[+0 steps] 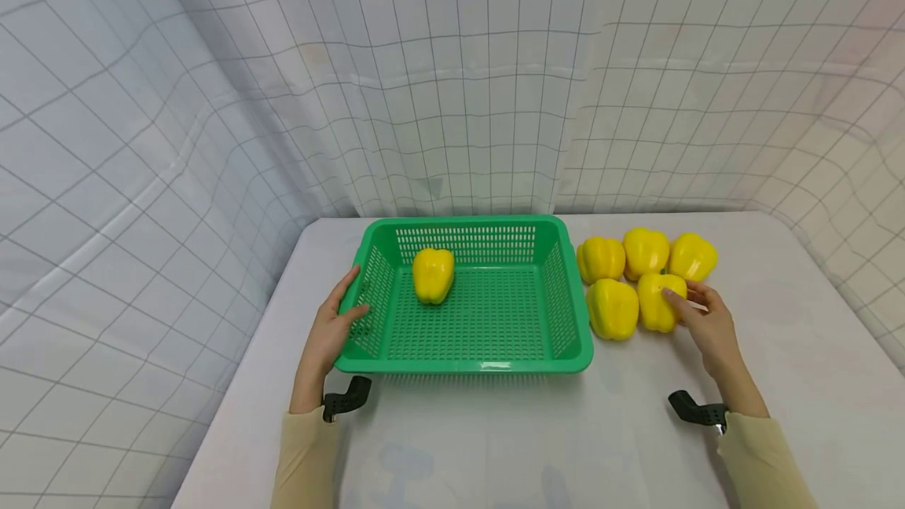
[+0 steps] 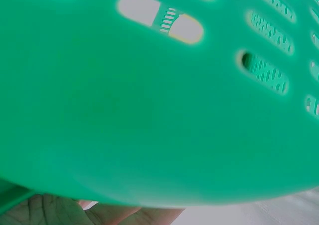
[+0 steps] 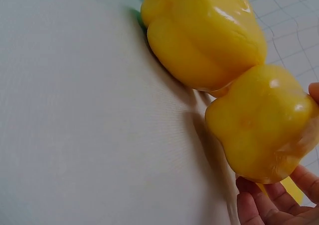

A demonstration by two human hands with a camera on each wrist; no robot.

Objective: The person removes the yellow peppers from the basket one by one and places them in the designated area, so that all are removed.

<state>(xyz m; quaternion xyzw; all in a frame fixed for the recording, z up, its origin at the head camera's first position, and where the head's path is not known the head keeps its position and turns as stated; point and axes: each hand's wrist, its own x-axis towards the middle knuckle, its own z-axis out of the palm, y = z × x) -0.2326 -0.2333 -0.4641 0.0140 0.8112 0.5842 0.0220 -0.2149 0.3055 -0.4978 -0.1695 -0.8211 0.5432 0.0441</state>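
A green plastic basket (image 1: 467,366) with slotted walls stands on the table, and one yellow bell pepper (image 1: 433,276) lies inside it, left of the middle. My left hand (image 1: 332,328) grips the basket's left rim, thumb over the edge and fingers along the outer side. In the left wrist view the basket wall (image 2: 124,110) fills most of the picture. To the right of the basket, my right hand (image 1: 709,322) holds the nearest right-hand bell pepper (image 1: 659,305) of a group, thumb on top and fingers round its right side. The right wrist view shows this pepper (image 3: 259,125) against the fingers (image 3: 279,200).
Several more yellow bell peppers lie close together: a front one (image 1: 613,309) beside the basket, and a back row with a left (image 1: 601,259), a middle (image 1: 645,252) and a right one (image 1: 694,257). White grid-patterned curtains (image 1: 467,100) surround the white table (image 1: 459,438).
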